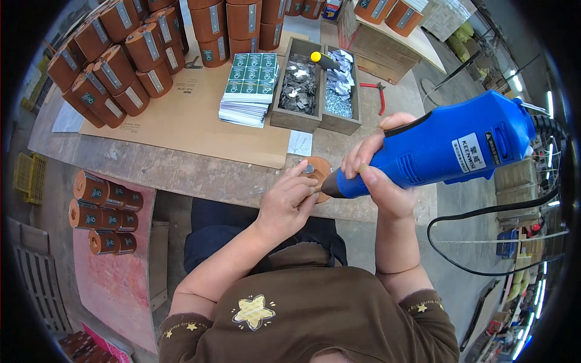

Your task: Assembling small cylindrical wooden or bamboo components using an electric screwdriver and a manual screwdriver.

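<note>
My right hand [387,163] grips a blue corded power tool [417,148] from above and the side. The dark conical nose points left and down at a round reddish-brown piece [325,166] by the bench's near edge. My left hand [290,196] lies against that piece, with thumb and fingers drawn together beside the tool's tip. Whatever those fingers pinch is too small and hidden to name. A small grey metal part [309,169] shows at a left fingertip. The tool's nose and my hands cover much of the round piece.
Stacked brown cylinders [145,48] crowd the back left, near green-and-white printed sheets [247,88]. Wooden boxes [296,121] hold metal plates and small hardware; a yellow-handled screwdriver [325,60] rests across them. Red-handled pliers [381,100] lie right. A black cable [460,216] loops at right.
</note>
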{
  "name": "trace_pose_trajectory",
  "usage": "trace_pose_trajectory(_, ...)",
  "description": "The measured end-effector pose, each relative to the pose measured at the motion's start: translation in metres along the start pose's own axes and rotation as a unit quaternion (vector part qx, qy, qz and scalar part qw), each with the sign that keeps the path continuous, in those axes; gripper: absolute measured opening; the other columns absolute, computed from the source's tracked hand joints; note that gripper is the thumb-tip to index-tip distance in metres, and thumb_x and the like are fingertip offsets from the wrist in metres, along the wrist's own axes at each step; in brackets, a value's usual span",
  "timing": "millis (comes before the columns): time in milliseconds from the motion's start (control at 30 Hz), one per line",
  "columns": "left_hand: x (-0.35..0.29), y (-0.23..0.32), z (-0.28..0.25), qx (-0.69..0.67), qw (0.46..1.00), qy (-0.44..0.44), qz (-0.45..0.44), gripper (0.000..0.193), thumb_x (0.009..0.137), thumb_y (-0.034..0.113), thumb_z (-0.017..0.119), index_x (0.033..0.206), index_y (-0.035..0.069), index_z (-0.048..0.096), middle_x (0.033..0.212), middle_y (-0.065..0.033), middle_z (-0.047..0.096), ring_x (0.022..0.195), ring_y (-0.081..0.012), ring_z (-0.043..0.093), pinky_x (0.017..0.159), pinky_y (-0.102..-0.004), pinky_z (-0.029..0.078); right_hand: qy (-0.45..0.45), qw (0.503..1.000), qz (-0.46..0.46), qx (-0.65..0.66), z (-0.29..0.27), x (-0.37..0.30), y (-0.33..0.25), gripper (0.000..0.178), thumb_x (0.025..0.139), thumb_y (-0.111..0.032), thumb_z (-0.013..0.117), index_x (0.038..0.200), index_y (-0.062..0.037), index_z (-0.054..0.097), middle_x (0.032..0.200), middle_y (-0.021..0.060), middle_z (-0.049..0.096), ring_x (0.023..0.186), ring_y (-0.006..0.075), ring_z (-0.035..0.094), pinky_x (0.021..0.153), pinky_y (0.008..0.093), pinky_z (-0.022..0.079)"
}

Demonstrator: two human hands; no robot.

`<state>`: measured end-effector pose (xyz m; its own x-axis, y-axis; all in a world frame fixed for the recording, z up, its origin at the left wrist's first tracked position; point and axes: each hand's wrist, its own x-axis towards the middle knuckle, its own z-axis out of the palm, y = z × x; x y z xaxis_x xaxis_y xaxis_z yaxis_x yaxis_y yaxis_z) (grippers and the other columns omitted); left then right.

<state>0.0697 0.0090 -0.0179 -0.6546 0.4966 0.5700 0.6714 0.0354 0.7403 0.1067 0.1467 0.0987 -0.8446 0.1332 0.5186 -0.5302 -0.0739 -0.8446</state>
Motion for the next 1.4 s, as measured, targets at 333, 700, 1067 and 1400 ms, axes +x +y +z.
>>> trace_pose_trajectory(333, -0.002, -0.002, -0.008, -0.016, 0.999, -0.039, 0.012, 0.024, 0.059, 0.005, 0.072, 0.075, 0.000, 0.055, 0.092, -0.0116, 0.059, 0.108, -0.0319, 0.047, 0.087, -0.0395, 0.041, 0.002, 1.000, 0.003, 0.005, 0.004, -0.001, -0.001, 0.046, 0.068, 0.005, 0.057, 0.105, 0.0003, 0.031, 0.069, 0.0077, 0.054, 0.062, 0.0111, 0.054, 0.057, 0.0221, 0.044)
trace_pose_trajectory(700, -0.001, -0.006, -0.012, -0.035, 0.998, -0.060, 0.008, 0.026, 0.058, 0.003, 0.072, 0.078, 0.001, 0.055, 0.094, -0.0104, 0.058, 0.108, -0.0306, 0.047, 0.087, -0.0371, 0.041, -0.049, 0.998, 0.004, -0.045, 0.006, 0.001, 0.001, 0.045, 0.067, 0.004, 0.057, 0.104, 0.0004, 0.032, 0.069, 0.0063, 0.054, 0.062, 0.0107, 0.053, 0.058, 0.0226, 0.043)
trace_pose_trajectory(1067, 0.001, -0.006, -0.015, -0.039, 0.997, -0.066, 0.013, 0.027, 0.057, 0.003, 0.072, 0.079, 0.001, 0.056, 0.094, -0.0103, 0.058, 0.108, -0.0297, 0.048, 0.086, -0.0352, 0.043, -0.011, 0.999, 0.042, -0.019, 0.008, -0.001, 0.000, 0.052, 0.069, -0.005, 0.062, 0.108, -0.0044, 0.027, 0.066, 0.0063, 0.050, 0.059, 0.0182, 0.051, 0.059, 0.0315, 0.042)
trace_pose_trajectory(1400, 0.019, 0.002, -0.029, -0.044, 0.991, -0.126, 0.015, 0.044, 0.053, 0.012, 0.075, 0.090, 0.003, 0.053, 0.106, -0.0114, 0.052, 0.109, -0.0311, 0.045, 0.088, -0.0373, 0.039, -0.054, 0.997, 0.032, -0.046, 0.012, 0.003, 0.007, 0.047, 0.065, 0.004, 0.057, 0.104, 0.0008, 0.032, 0.067, 0.0039, 0.052, 0.061, 0.0081, 0.050, 0.059, 0.0195, 0.039)
